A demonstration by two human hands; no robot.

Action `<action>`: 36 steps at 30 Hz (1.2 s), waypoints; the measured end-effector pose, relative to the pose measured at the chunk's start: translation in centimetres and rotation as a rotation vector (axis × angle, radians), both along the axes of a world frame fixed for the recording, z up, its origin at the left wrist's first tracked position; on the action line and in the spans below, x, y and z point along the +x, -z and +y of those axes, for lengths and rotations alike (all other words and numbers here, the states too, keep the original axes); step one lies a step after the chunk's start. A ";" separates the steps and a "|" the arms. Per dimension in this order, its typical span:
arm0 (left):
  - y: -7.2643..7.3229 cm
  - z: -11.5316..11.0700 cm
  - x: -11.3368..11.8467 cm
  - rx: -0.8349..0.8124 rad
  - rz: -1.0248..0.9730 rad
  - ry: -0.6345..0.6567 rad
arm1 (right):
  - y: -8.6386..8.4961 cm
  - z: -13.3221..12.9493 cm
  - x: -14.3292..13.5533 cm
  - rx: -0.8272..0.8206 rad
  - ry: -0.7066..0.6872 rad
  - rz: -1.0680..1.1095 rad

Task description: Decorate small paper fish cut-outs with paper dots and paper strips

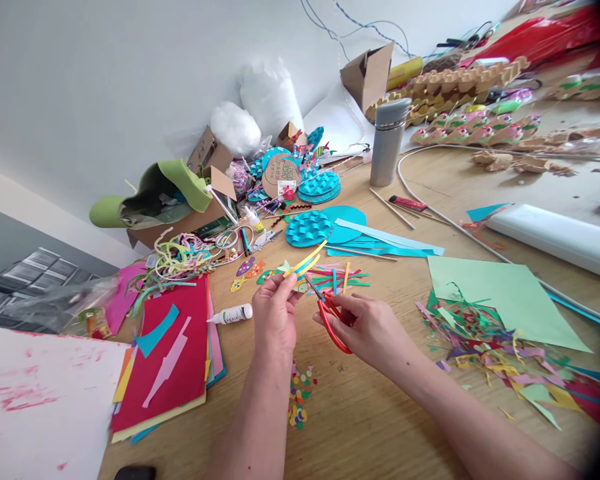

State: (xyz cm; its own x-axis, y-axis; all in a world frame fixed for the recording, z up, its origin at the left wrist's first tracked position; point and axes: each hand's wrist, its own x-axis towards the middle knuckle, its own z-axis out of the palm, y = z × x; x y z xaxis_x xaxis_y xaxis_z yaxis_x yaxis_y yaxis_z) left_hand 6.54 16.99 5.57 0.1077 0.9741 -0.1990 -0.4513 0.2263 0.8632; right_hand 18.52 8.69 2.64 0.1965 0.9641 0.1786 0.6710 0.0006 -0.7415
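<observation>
My left hand (275, 312) pinches a few thin yellow and blue paper strips (307, 260) that fan out past the fingertips. A small pale green piece just under them is partly hidden by the fingers. In my right hand (373, 328) are red-handled scissors (336, 335), their blades pointing at the strips close to my left fingertips; whether the blades touch paper I cannot make out. Behind the scissors lie several coloured paper strips (356, 283). Small paper fish (239, 283) rest left of the strips, and a white glue bottle (235, 313) lies beside my left wrist.
Stacked coloured paper (175, 347) is at the left. Paper scraps (480, 340) and a light green sheet (500, 293) lie at the right. Blue egg-carton discs (309, 229), a grey tumbler (387, 147) and a white cable (430, 200) are farther back. Round confetti (300, 400) sits between my forearms.
</observation>
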 end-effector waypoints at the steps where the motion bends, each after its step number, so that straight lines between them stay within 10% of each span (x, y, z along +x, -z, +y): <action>1: 0.0 0.0 0.0 0.005 0.005 -0.001 | 0.0 0.0 0.0 -0.001 -0.001 -0.005; 36: -0.2 -0.3 0.2 0.031 0.031 0.005 | 0.0 0.0 0.1 0.012 0.008 -0.035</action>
